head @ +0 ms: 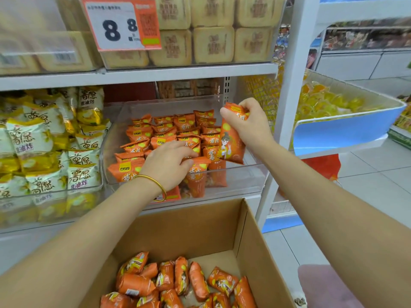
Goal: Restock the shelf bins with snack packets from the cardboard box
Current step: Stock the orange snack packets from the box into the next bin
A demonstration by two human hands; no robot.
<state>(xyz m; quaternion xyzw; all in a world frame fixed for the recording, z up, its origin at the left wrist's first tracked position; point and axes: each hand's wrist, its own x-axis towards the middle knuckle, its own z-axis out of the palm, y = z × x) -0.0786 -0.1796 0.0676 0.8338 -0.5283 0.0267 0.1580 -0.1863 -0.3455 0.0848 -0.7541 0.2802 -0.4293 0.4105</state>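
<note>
Pinching an orange packet (231, 138) above the bin (244, 178), right hand (246, 123); left hand (169, 165) grasping binned packets (198, 174)

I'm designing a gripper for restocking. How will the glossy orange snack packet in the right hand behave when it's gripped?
Probably light: the right hand holds the glossy orange snack packet by its top end alone. Likely puffy and yielding: it hangs bulged, not folded. Its shiny film may be slippery.

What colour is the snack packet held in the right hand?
The glossy snack packet is orange with yellow circles; the head view shows it best.
</note>
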